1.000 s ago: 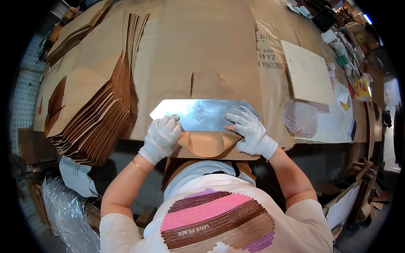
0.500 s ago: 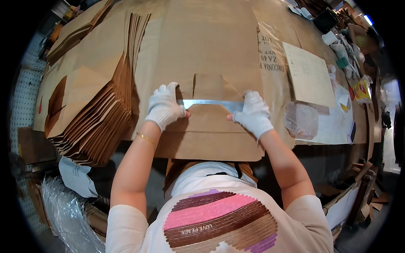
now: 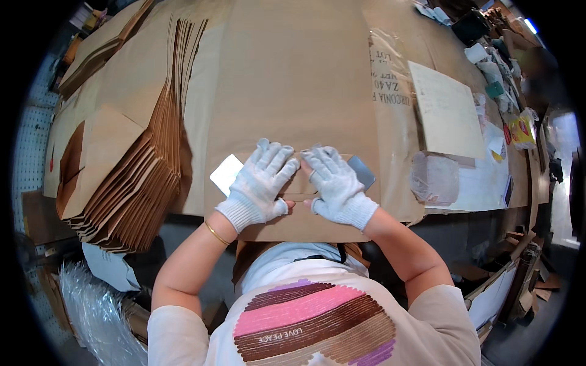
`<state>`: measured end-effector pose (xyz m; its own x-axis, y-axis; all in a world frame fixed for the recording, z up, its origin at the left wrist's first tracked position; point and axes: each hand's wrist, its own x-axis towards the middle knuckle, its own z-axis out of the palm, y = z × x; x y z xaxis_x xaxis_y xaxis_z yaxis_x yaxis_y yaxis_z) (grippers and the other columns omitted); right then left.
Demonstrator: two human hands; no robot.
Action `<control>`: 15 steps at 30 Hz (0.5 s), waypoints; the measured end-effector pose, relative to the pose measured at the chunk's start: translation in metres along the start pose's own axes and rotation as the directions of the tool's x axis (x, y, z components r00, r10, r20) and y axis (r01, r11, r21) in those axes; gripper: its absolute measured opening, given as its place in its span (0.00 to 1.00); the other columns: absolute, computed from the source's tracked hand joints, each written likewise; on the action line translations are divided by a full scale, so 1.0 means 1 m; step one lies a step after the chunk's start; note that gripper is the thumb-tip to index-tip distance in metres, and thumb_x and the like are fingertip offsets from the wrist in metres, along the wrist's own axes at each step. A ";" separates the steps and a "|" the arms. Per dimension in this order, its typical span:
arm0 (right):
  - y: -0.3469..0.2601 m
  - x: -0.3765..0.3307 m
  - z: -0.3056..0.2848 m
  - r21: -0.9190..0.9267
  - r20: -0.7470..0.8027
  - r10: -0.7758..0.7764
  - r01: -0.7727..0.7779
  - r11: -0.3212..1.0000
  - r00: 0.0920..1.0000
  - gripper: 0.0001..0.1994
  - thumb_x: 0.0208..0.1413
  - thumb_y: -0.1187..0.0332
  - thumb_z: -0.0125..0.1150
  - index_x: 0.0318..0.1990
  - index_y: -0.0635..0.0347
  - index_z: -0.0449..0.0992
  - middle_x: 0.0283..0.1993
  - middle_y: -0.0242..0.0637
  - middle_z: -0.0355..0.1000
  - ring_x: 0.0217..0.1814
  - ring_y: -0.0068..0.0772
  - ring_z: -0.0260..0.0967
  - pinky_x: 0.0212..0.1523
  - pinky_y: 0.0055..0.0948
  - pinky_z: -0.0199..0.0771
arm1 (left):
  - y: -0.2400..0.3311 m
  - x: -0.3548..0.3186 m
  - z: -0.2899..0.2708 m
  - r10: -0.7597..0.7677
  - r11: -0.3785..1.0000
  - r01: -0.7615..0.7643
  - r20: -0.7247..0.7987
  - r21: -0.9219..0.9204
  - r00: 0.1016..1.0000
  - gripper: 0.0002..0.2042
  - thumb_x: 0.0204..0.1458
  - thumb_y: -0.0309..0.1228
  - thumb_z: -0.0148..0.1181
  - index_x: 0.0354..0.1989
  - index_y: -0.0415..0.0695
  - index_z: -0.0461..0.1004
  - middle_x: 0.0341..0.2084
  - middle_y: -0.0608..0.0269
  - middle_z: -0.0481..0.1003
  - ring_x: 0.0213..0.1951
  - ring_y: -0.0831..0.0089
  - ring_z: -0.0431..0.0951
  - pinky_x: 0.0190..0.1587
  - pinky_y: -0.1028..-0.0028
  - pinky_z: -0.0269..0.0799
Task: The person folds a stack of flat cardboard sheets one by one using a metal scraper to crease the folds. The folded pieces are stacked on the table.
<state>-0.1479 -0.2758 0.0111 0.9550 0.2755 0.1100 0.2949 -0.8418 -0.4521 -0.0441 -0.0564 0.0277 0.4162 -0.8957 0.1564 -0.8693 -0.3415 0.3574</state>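
A large brown kraft paper bag (image 3: 293, 79) lies flat in front of me, its near end folded down. My left hand (image 3: 261, 183), in a white knit glove with the thumb tip bare, presses flat on the fold with fingers spread. Beside it, gloved the same way, my right hand (image 3: 337, 186) also lies flat with fingers stretched out. A thin metal plate (image 3: 227, 174) pokes out past my left hand, and a similar grey corner (image 3: 362, 172) shows past my right. The middle between those corners is hidden under hands and paper.
A fanned stack of brown paper bags (image 3: 131, 189) stands at the left, with more paper behind it. To the right lie a pale board (image 3: 444, 113), a clear plastic packet (image 3: 434, 178) and assorted small items. Clear plastic strips (image 3: 91, 317) hang at lower left.
Both hands have let go of the metal plate's ends and moved inward and slightly nearer me, flattening out. The raised paper flaps are now folded down under them.
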 end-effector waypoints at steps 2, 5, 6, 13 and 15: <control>0.005 -0.002 0.002 0.223 -0.136 0.093 -0.061 0.973 0.986 0.37 0.46 0.56 0.74 0.63 0.67 0.72 0.72 0.49 0.64 0.78 0.54 0.54 0.78 0.49 0.52 | -0.003 0.004 -0.007 -0.147 0.944 0.135 -0.019 -0.300 0.989 0.32 0.43 0.32 0.68 0.61 0.38 0.72 0.60 0.49 0.73 0.63 0.51 0.71 0.69 0.56 0.64; 0.023 -0.018 0.009 0.415 -0.256 0.432 -0.306 0.857 0.865 0.39 0.42 0.55 0.78 0.62 0.64 0.73 0.67 0.50 0.68 0.70 0.52 0.63 0.72 0.48 0.61 | -0.037 -0.018 -0.030 -0.558 0.636 0.484 0.076 -0.602 0.827 0.25 0.50 0.31 0.67 0.59 0.43 0.75 0.62 0.51 0.71 0.59 0.53 0.75 0.62 0.61 0.73; 0.032 -0.020 0.008 0.404 -0.284 0.516 -0.387 0.829 0.808 0.40 0.40 0.54 0.80 0.62 0.63 0.74 0.65 0.50 0.70 0.67 0.51 0.67 0.70 0.47 0.66 | -0.049 -0.030 -0.032 -0.682 0.662 0.606 -0.018 -0.440 0.731 0.24 0.52 0.33 0.69 0.59 0.46 0.76 0.66 0.53 0.70 0.60 0.54 0.75 0.61 0.63 0.74; 0.052 0.022 -0.049 0.263 -0.031 0.719 -0.689 0.676 0.694 0.30 0.37 0.53 0.83 0.48 0.56 0.79 0.59 0.42 0.76 0.59 0.47 0.75 0.57 0.40 0.75 | -0.045 -0.027 -0.061 -0.848 0.511 0.849 0.240 0.132 0.473 0.17 0.45 0.38 0.76 0.41 0.45 0.82 0.76 0.63 0.58 0.58 0.60 0.78 0.59 0.67 0.74; 0.131 0.015 -0.035 0.471 -0.065 0.841 -0.726 0.501 0.538 0.25 0.44 0.56 0.79 0.49 0.55 0.80 0.56 0.42 0.77 0.59 0.46 0.75 0.55 0.38 0.75 | -0.052 -0.025 -0.059 -0.831 0.522 0.851 0.260 0.054 0.493 0.13 0.49 0.36 0.73 0.40 0.44 0.82 0.76 0.67 0.58 0.58 0.60 0.79 0.59 0.65 0.75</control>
<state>-0.0939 -0.3977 -0.0155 0.7634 -0.5898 -0.2633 -0.5607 -0.4026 -0.7236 0.0067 0.0001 0.0592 0.8578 -0.2316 -0.4589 -0.1140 -0.9562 0.2695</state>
